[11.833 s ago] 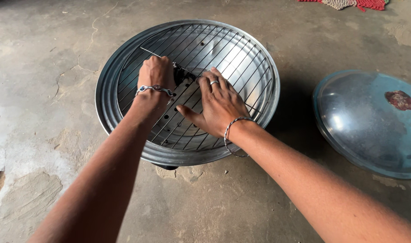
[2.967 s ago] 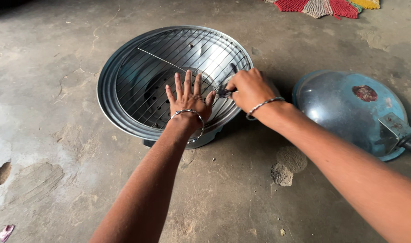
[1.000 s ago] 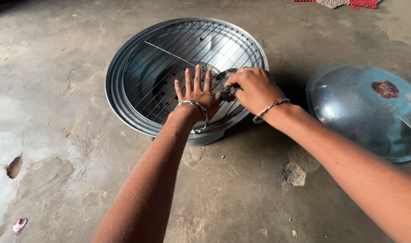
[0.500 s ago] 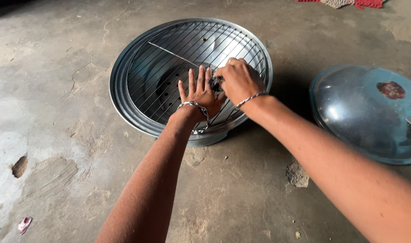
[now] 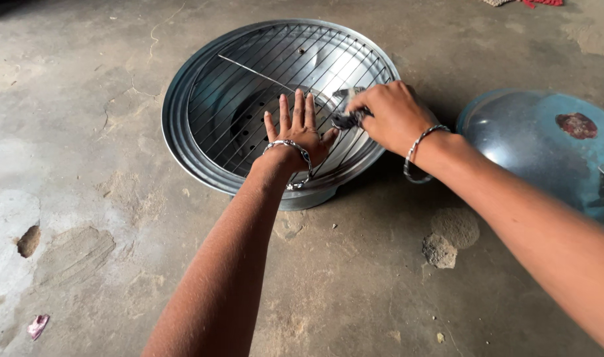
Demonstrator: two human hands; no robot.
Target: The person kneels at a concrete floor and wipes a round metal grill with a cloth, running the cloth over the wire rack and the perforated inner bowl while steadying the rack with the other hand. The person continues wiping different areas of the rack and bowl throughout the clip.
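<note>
On the concrete floor (image 5: pixel 84 132), far to the left of both hands, a small pink scrap (image 5: pixel 37 325) lies near the lower edge, and a chipped hollow (image 5: pixel 28 240) breaks the surface above it. The round metal grill bowl (image 5: pixel 183 142) stands on the floor just ahead of the person, with a wire grate (image 5: pixel 249 86) lying across its mouth and a perforated inner pan showing through the wires.

The left hand (image 5: pixel 297 134) lies flat on the near part of the grate, palm down, grip released, fingers spread and pointing away from the person; a metal bangle circles the wrist. Just to its right, the right hand (image 5: pixel 388 114) is over the grate's right side, its grip clenched around a dark scrubbing pad (image 5: pixel 345 119) that touches the wires, close beside the left thumb. A bangle hangs on this wrist too.

Right of the right hand and well apart from the bowl, a domed metal lid (image 5: pixel 533 155) rests on the floor, with a reddish patch on its top. Below the right forearm, a small clump of dirt (image 5: pixel 439 250) sits on the floor.
</note>
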